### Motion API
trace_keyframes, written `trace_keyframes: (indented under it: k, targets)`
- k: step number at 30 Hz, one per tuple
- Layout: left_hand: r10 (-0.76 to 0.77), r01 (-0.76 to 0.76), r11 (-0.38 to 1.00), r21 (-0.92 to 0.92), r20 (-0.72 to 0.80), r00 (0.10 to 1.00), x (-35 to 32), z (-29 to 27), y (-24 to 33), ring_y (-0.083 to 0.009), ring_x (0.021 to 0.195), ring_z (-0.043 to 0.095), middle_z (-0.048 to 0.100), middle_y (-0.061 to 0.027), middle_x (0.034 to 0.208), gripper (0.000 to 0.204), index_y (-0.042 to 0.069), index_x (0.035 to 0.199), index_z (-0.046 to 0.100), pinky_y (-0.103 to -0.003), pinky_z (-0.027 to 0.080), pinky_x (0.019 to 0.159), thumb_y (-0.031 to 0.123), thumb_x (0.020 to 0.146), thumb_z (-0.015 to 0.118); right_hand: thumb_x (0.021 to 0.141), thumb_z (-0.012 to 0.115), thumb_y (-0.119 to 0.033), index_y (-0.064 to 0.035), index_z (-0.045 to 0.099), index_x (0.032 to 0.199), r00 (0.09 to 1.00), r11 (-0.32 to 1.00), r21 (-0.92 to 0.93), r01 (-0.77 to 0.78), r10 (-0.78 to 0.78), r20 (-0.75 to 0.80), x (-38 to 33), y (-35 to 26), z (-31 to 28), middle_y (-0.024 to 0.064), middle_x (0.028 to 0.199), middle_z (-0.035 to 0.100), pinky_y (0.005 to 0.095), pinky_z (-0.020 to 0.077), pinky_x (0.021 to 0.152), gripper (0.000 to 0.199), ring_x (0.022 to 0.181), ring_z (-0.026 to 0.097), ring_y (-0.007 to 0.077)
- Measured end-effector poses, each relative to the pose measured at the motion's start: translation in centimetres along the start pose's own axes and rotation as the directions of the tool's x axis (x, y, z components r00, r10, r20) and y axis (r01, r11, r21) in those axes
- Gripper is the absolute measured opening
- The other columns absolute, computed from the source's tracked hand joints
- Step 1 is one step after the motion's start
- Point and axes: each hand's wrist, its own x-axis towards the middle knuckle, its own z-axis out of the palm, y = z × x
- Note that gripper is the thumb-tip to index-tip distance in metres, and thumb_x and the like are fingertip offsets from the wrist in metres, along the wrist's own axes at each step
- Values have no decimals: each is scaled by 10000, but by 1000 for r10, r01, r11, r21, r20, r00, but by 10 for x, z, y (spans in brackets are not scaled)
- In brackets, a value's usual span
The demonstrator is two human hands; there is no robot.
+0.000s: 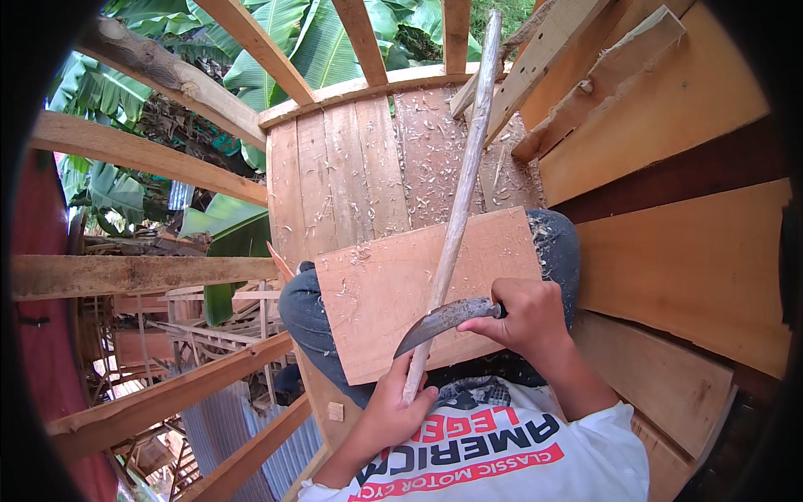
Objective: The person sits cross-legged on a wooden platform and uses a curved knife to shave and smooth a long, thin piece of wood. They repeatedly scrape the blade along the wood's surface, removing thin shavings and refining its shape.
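Observation:
A long wooden stick (462, 201), pale and slightly crooked, slants from my lap up toward the far railing. Its near end is in my left hand (396, 407), whose fingers wrap round it. My right hand (533, 314) grips the dark handle of a curved knife (445, 321), thumb laid along the blade's near side. The blade crosses over the stick just beyond my left hand, its tip pointing left and toward me. Beneath both lies a flat wooden board (360, 289) across my legs, with a few shavings on it.
Wood shavings litter the plank floor (335, 167) ahead. Wooden railing bars (150, 159) run along the left and far sides, with banana leaves (293, 50) beyond. On the right stands a plank wall (686, 259), with a rough timber piece (602, 84) leaning near it.

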Motion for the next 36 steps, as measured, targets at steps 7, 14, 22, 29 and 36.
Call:
trace_keyframes:
  k: [7, 14, 22, 29, 36]
  targets:
    - [5, -2, 996, 91, -29, 1000, -3, 5, 4, -124, 660, 418, 437, -41, 729, 459, 13, 1205, 387, -280, 370, 620, -20, 782, 562, 571, 663, -753, -81, 471, 503, 991, 993, -118, 5, -20, -132, 9, 23, 1, 81, 459, 479, 336, 421, 413, 702, 426, 549, 247]
    - [-71, 63, 996, 70, 120, 990, -32, 6, -9, -130, 686, 427, 447, -48, 761, 463, 18, 1215, 383, -276, 386, 658, -13, 787, 558, 796, 587, -637, 35, 523, 614, 693, 779, 246, -576, 626, -358, 27, 123, -56, 183, 499, 489, 394, 383, 468, 700, 474, 499, 388]
    - [-126, 136, 983, -126, 84, 988, -20, -12, -6, -98, 723, 407, 416, -23, 827, 497, 12, 1246, 365, -235, 367, 680, -5, 779, 533, 679, 673, -659, -55, 569, 576, 997, 994, 100, -45, 37, 72, -4, -2, 6, 123, 499, 535, 378, 461, 469, 622, 489, 590, 308]
    - [-148, 176, 974, -142, 189, 971, -27, -12, -5, -97, 722, 405, 406, -26, 829, 532, 24, 1264, 350, -241, 371, 677, -20, 757, 504, 652, 659, -700, -57, 505, 532, 999, 998, -52, 35, -36, -27, 2, 20, 7, 115, 486, 518, 369, 442, 432, 672, 458, 568, 299]
    - [-108, 182, 950, -253, 282, 953, -44, -7, -22, -89, 711, 423, 412, -23, 837, 522, 22, 1251, 357, -228, 389, 637, -5, 761, 536, 812, 583, -611, 20, 584, 622, 871, 868, 182, -461, 482, -95, 22, 65, -24, 214, 536, 518, 424, 440, 510, 659, 565, 581, 395]
